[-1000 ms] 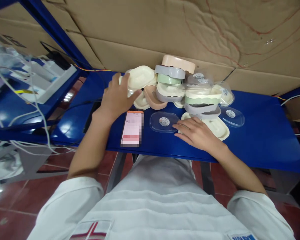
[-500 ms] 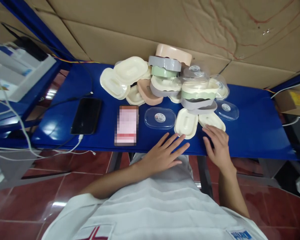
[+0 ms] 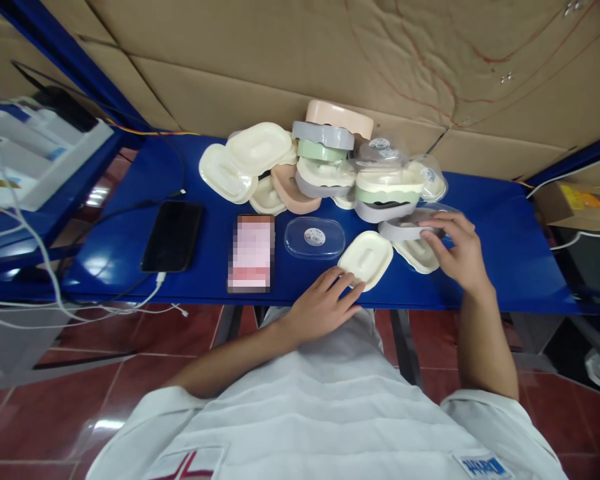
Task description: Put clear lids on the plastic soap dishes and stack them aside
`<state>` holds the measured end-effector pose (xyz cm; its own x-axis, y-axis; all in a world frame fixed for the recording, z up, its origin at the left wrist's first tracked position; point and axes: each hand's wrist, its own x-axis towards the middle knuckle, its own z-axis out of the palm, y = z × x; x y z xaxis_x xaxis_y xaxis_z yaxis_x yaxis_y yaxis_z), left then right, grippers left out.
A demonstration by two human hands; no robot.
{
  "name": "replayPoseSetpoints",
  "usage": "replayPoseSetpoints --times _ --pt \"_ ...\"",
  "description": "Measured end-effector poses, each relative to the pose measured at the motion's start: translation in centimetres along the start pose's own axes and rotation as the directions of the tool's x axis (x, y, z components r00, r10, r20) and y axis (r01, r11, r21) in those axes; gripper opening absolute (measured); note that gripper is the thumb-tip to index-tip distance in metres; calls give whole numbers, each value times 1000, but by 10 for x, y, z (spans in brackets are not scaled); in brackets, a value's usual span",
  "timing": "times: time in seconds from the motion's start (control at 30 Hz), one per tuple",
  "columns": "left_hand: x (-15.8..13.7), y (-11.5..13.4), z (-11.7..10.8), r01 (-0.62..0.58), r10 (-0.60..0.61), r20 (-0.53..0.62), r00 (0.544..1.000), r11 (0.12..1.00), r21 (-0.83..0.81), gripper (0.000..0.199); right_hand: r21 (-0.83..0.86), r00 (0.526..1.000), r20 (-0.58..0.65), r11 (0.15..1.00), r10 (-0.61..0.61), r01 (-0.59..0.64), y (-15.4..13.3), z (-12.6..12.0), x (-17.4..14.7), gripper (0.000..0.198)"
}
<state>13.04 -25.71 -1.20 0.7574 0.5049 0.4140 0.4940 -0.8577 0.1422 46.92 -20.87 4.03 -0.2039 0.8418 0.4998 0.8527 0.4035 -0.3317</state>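
A heap of oval plastic soap-dish parts [image 3: 325, 163] in cream, grey, green and pink lies at the back of the blue table [image 3: 500, 253]. My left hand [image 3: 325, 303] rests at the table's front edge, fingertips touching a cream tray [image 3: 366, 257]. My right hand [image 3: 457, 250] grips a grey oval piece [image 3: 405, 230] by its right end, just above another cream tray [image 3: 420, 255]. A clear lid with a round sticker [image 3: 314, 238] lies left of the first cream tray.
A lit phone [image 3: 251, 252] and a dark phone [image 3: 172, 236] on a charging cable lie on the table's left half. Cardboard sheets [image 3: 330, 60] back the table. A white tray and white cables [image 3: 35, 160] sit at far left. Red floor tiles lie below.
My left hand left the cream lids in the heap and came down to the front edge, onto a cream tray. My right hand moved right and took hold of a grey piece.
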Motion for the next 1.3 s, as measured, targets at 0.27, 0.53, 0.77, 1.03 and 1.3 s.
replayPoseSetpoints --times 0.27,0.53,0.77,1.03,1.3 --pt "-30 -9 -13 17 -20 -92 996 999 -39 30 57 989 70 990 -130 126 -78 15 -61 19" --pt "-49 -17 -11 10 -21 -205 978 998 -54 41 86 951 181 967 -250 238 -126 54 -93 39" --pt "-47 -23 -16 -5 0 -171 985 999 -34 29 103 902 255 937 -350 334 -131 55 -72 32" --pt "-48 -24 -18 -11 -11 -209 978 994 -105 26 370 900 251 895 -355 250 -116 49 -44 40" --pt "-54 -28 -19 -106 63 -260 963 982 -154 23 222 857 431 954 -283 204 -115 78 37 45"
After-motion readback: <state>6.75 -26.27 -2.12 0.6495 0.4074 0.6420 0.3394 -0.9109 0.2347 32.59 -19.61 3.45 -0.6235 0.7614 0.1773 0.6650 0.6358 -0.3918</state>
